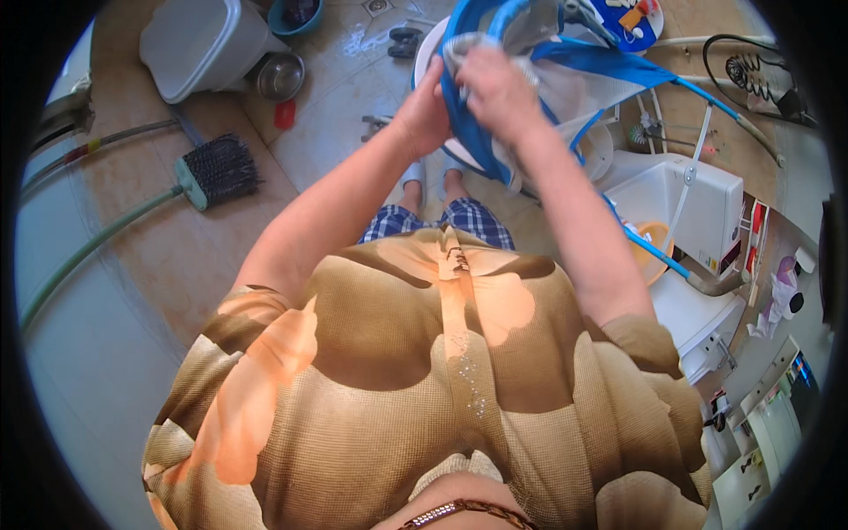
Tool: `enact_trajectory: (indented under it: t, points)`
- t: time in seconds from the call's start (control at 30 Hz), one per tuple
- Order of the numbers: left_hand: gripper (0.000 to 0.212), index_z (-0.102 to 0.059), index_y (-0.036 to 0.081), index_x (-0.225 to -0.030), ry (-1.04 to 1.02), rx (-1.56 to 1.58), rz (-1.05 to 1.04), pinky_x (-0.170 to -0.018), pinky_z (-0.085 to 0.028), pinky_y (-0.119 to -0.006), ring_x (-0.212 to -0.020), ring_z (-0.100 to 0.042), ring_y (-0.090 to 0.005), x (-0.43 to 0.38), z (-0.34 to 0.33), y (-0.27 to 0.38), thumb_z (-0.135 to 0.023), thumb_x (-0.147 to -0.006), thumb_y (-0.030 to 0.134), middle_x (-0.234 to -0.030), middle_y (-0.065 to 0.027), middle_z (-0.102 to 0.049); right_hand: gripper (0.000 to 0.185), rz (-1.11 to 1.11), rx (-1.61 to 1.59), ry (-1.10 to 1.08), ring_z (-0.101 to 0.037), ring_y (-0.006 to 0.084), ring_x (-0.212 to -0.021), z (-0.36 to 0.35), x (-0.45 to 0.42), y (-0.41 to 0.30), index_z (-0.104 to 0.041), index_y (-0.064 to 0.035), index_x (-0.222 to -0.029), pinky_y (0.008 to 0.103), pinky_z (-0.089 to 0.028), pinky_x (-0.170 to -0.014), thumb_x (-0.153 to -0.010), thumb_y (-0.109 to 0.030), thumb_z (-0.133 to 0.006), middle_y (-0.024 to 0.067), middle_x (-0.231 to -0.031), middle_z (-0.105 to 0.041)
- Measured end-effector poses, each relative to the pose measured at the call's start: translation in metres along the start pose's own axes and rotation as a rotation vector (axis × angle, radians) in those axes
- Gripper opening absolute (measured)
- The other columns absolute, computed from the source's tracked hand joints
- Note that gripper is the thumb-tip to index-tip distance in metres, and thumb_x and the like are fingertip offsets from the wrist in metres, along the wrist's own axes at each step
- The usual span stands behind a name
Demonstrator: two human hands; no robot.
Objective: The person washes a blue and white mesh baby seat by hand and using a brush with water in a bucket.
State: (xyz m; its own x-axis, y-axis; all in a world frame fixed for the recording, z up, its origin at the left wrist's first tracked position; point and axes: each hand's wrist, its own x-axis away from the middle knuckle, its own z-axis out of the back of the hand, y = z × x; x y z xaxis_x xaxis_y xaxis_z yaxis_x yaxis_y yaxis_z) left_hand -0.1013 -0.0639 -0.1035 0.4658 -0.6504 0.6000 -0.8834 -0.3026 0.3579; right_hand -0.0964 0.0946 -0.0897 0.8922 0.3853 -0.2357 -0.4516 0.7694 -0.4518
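A stroller-like frame stands before me, with blue tubes (719,114), foam-covered handles and blue-and-mesh fabric (586,83). My left hand (427,109) grips the blue fabric edge (458,122) beside a white rounded panel. In my right hand (500,89) is a bunched light grey cloth (470,50), pressed against that same blue fabric. The right hand is slightly blurred, and its fingers partly hide the cloth. Beyond the fabric is a blue and white tray (626,30) with small coloured pieces on it.
Left on the tiled floor are a broom (215,172), a white lidded bin (189,50), a metal bowl (281,76) and a blue basin (296,14). To the right are a white sink (689,192), a washbasin (709,324) and an orange bowl (652,252). Black wheels (404,42) stand beyond my feet.
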Motion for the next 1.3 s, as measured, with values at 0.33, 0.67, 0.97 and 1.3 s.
enact_trajectory:
  t: [0.33, 0.67, 0.97, 1.3]
  points:
    - [0.082, -0.040, 0.011, -0.142, -0.126, -0.218, 0.021, -0.105, -0.028, -0.047, -0.129, -0.041, -0.0256, 0.016, -0.006, 0.012, -0.033, -0.088, 0.073, -0.141, -0.0089, -0.046, 0.057, -0.256, 0.232, -0.040, -0.035, 0.0232, -0.132, -0.024, 0.029, -0.045, -0.047, -0.0072, -0.115, 0.0462, -0.041, -0.094, -0.065, -0.017, -0.074, 0.0099, -0.130, -0.049]
    - [0.015, -0.064, 0.001, -0.077, 0.200, -1.569, 0.057, -0.069, -0.051, -0.038, -0.073, -0.065, -0.0205, 0.275, 0.127, -0.021, -0.061, -0.083, 0.015, -0.076, -0.0145, -0.066, 0.061, -0.193, 0.207, -0.083, -0.036, 0.0264, -0.130, -0.021, 0.027, -0.046, -0.048, -0.0055, -0.114, 0.0384, -0.042, -0.090, -0.061, -0.018, -0.074, 0.0140, -0.131, -0.047]
    - [0.016, -0.065, 0.002, -0.078, 0.553, -1.524, 0.771, -0.068, -0.050, -0.037, -0.072, -0.064, -0.0198, 0.465, 0.120, -0.008, -0.061, -0.084, 0.016, -0.075, -0.0139, -0.066, 0.060, -0.190, 0.219, -0.068, -0.033, 0.0239, -0.131, -0.032, 0.030, -0.038, -0.049, -0.0050, -0.113, 0.0376, -0.041, -0.090, -0.061, -0.018, -0.074, 0.0097, -0.129, -0.050]
    - [0.017, -0.065, 0.002, -0.080, 0.642, -1.465, 0.777, -0.067, -0.050, -0.036, -0.071, -0.063, -0.0190, 0.479, 0.120, -0.010, -0.060, -0.085, 0.017, -0.073, -0.0132, -0.065, 0.054, -0.215, 0.235, -0.106, -0.031, 0.0201, -0.133, -0.033, 0.032, -0.042, -0.052, -0.0068, -0.116, 0.0411, -0.040, -0.092, -0.067, -0.018, -0.070, 0.0052, -0.129, -0.051]
